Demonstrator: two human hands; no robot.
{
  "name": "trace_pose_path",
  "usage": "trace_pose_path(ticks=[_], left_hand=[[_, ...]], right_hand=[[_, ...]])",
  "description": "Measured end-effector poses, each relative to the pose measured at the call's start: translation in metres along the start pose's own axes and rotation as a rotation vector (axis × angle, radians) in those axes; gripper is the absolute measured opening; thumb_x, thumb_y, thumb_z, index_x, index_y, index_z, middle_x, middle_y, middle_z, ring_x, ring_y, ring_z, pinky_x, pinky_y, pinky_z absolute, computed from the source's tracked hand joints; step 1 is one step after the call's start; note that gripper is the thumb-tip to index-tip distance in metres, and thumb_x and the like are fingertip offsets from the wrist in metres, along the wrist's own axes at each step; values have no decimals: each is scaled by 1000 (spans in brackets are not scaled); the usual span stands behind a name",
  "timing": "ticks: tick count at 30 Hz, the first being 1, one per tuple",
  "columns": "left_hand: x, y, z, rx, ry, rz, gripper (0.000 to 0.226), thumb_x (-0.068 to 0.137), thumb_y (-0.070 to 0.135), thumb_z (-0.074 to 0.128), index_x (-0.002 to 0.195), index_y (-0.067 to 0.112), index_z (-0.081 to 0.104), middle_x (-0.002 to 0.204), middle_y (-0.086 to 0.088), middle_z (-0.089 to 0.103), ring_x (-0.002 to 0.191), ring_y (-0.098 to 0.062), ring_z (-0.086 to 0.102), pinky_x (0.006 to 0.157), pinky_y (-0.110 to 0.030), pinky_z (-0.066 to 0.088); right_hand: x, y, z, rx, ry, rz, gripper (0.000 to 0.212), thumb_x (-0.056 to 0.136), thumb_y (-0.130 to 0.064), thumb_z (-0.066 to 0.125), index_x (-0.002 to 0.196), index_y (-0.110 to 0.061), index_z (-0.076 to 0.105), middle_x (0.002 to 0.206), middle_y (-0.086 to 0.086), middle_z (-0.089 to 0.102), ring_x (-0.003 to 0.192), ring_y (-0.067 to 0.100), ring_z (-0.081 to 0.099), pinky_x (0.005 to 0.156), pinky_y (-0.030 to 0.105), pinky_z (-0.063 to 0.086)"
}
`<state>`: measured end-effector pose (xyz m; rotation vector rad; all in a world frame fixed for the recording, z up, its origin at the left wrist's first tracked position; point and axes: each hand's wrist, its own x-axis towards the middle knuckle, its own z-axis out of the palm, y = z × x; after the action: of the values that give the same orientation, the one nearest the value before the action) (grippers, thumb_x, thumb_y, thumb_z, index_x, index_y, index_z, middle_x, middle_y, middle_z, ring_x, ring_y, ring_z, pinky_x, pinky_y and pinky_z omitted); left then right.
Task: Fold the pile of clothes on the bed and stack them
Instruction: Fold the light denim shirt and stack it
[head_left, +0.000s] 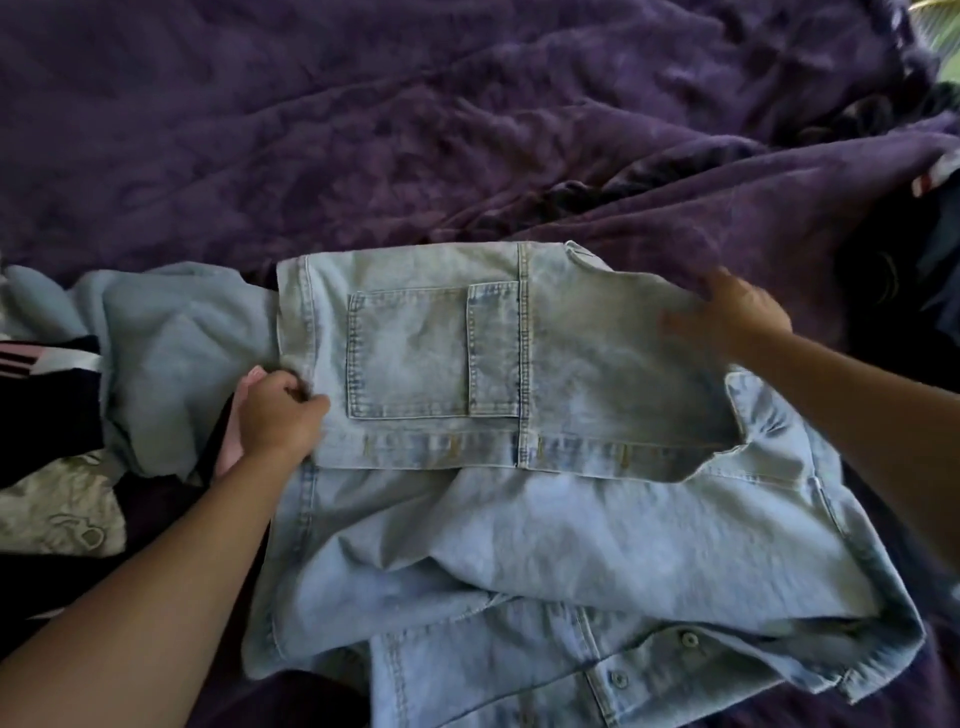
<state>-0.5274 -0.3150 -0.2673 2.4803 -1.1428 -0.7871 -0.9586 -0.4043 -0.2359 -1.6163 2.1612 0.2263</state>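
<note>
- Pinching the left edge of the denim garment (571, 545), the left hand (278, 415) has its fingers (311, 402) curled in tight, with a small fold of cloth caught between them and the thumb.
- The right hand (737, 312) is at the right end of the garment's upper panel. It is blurred. Its fingers look loosely spread and point left over the cloth, but I cannot tell whether they grip the denim or only lie on it.
- The garment lies on the purple blanket (415, 130) in the near middle of the bed, just in front of the person.
- Its upper panel is stretched flat between the two hands, so its long axis runs left to right across the view.
- A patch pocket (431, 353) sits face up on that panel. A stitched band with loops (519, 448) runs along the panel's near edge.
- The rest of the denim is rumpled toward the person, and a row of buttons (688, 638) shows near the bottom edge.
- A light blue fleece (171, 353) lies just left of the garment, touching it beside the left hand.
- Farther left are a dark striped garment (47, 374) and a grey patterned cloth (57, 514).
</note>
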Motion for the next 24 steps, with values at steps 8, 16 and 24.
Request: trace_pose_path(ticks=[8, 16, 24], left_hand=[[2, -7, -24, -11, 157, 31, 20, 71, 17, 69, 78, 7, 53, 74, -8, 58, 69, -31, 57, 56, -33, 43], [-34, -31, -41, 52, 385, 9, 73, 73, 53, 73, 124, 9, 44, 125, -21, 53, 117, -38, 48, 95, -49, 39], [-179, -112, -13, 26, 205, -70, 59, 79, 49, 55, 112, 0, 53, 113, -23, 54, 107, -40, 50, 88, -49, 42]], right_hand=[[-1, 22, 30, -135, 156, -40, 44, 79, -51, 65, 109, -20, 57, 105, 19, 64, 96, 41, 60, 76, 43, 44], [-99, 6, 42, 73, 452, -587, 23, 82, -29, 59, 95, -12, 65, 92, 10, 59, 84, 33, 52, 71, 42, 41], [-249, 27, 125, 117, 64, -961, 23, 77, -35, 74, 89, -17, 69, 90, 0, 63, 80, 21, 61, 63, 33, 47]])
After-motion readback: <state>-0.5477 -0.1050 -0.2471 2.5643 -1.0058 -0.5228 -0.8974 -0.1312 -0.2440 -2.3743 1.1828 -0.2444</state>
